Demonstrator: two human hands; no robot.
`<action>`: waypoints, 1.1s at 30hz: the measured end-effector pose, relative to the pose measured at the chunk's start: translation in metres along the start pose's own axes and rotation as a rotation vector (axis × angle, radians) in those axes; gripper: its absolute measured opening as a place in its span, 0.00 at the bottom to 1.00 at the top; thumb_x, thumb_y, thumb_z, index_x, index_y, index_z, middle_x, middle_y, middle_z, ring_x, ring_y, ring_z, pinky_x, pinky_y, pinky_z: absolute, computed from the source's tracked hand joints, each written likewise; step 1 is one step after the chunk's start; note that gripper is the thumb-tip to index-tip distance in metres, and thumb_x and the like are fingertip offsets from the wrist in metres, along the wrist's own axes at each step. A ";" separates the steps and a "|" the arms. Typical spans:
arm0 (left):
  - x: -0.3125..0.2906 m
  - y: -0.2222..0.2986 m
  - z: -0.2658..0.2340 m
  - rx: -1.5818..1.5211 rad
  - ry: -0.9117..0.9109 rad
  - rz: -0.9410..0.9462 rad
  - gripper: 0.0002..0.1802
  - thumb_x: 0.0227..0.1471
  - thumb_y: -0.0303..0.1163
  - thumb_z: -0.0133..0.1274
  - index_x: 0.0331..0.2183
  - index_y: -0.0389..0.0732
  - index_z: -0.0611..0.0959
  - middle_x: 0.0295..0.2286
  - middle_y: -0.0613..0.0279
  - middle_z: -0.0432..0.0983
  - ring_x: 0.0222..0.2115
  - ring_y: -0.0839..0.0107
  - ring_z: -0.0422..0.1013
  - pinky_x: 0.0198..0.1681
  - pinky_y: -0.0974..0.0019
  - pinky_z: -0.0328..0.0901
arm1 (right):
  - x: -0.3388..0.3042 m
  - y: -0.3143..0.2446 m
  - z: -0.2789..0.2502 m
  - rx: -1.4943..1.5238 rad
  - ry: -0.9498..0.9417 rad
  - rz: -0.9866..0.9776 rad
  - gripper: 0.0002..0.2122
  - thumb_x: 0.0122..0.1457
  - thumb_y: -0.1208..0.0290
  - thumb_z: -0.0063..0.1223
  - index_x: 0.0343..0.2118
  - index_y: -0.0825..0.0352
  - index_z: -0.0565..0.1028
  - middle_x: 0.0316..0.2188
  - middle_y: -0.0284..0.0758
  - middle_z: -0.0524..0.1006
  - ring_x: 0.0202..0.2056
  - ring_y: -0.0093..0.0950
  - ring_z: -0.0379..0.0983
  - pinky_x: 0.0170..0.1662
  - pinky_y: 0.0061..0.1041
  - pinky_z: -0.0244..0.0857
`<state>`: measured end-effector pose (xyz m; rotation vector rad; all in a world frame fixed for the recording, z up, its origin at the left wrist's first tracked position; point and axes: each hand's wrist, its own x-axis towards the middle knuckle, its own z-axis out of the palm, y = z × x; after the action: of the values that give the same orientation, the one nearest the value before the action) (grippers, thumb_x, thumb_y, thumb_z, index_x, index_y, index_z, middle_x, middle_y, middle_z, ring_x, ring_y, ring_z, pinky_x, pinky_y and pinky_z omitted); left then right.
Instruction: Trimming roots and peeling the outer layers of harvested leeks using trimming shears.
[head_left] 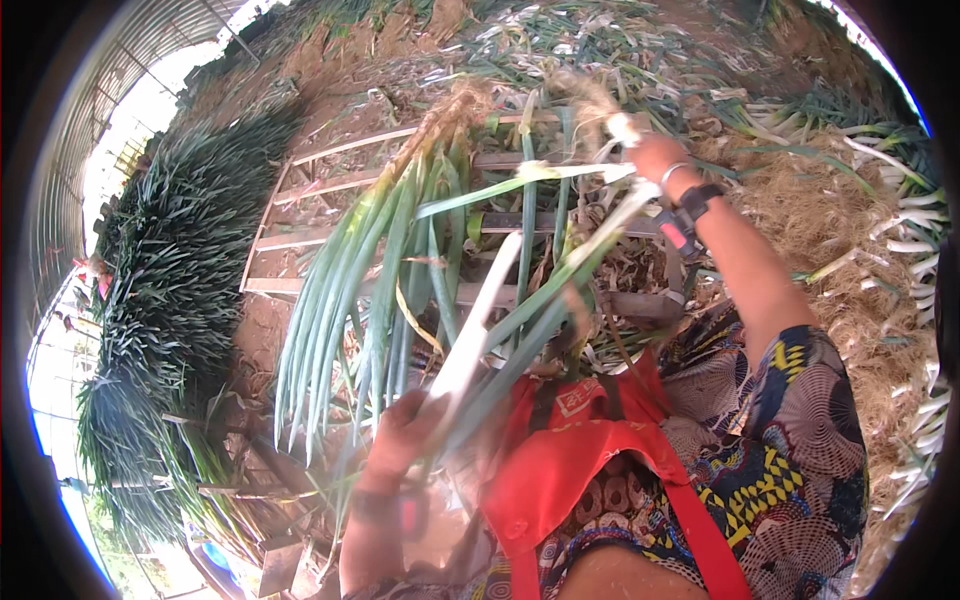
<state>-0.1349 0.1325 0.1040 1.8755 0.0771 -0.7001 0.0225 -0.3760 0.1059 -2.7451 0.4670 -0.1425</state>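
My right hand [658, 162] is raised at the upper middle, closed round the white end of a long green onion [622, 128]. Its stringy roots stick out beyond my fist, and its green leaves slant down toward my left hand. Lower down, my blurred left hand [402, 435] is closed on a long white piece [480, 315] that points up and away. Whether that piece is a stalk or a tool I cannot tell. In front of me, a bunch of green onions [385, 265] lies across a slatted wooden frame, roots at the far end, leaves hanging toward me.
Dense stacks of green onions [190, 270] stand along the left. The wooden frame [300, 240] lies ahead, with dark litter under its slats. To the right, a heap of dry root trimmings [820, 240] borders more onions with white stalks [915, 235]. Loose leaves [570, 45] are strewn at the back.
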 end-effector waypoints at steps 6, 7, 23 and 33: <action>0.009 0.001 -0.002 0.251 0.222 0.104 0.14 0.48 0.36 0.59 0.33 0.35 0.82 0.22 0.62 0.77 0.22 0.80 0.70 0.26 0.72 0.66 | -0.005 -0.016 0.001 -0.075 -0.145 -0.022 0.28 0.46 0.61 0.60 0.47 0.74 0.69 0.40 0.51 0.75 0.39 0.40 0.75 0.42 0.36 0.67; 0.015 0.001 -0.001 0.349 0.232 0.172 0.13 0.47 0.35 0.59 0.34 0.37 0.82 0.22 0.59 0.78 0.22 0.77 0.72 0.27 0.70 0.66 | -0.022 -0.037 0.004 -0.215 0.035 -0.129 0.34 0.46 0.63 0.61 0.55 0.72 0.61 0.48 0.52 0.70 0.44 0.42 0.72 0.46 0.34 0.66; 0.087 0.100 -0.001 1.202 0.755 0.926 0.29 0.38 0.25 0.58 0.47 0.44 0.74 0.47 0.53 0.67 0.48 0.54 0.64 0.51 0.53 0.59 | -0.199 -0.056 -0.010 0.406 -0.507 -0.524 0.14 0.59 0.59 0.52 0.29 0.67 0.69 0.19 0.40 0.72 0.21 0.37 0.73 0.26 0.33 0.69; 0.188 -0.011 0.071 0.959 0.330 0.757 0.28 0.43 0.32 0.55 0.49 0.37 0.73 0.47 0.41 0.68 0.45 0.42 0.63 0.51 0.48 0.59 | -0.296 0.060 -0.024 0.991 0.106 0.321 0.12 0.61 0.65 0.50 0.44 0.66 0.72 0.18 0.23 0.66 0.20 0.13 0.61 0.21 0.17 0.56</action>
<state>-0.0145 0.0254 -0.0167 2.6400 -0.8524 0.1699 -0.2779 -0.3371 0.0953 -1.6821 0.6381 -0.3316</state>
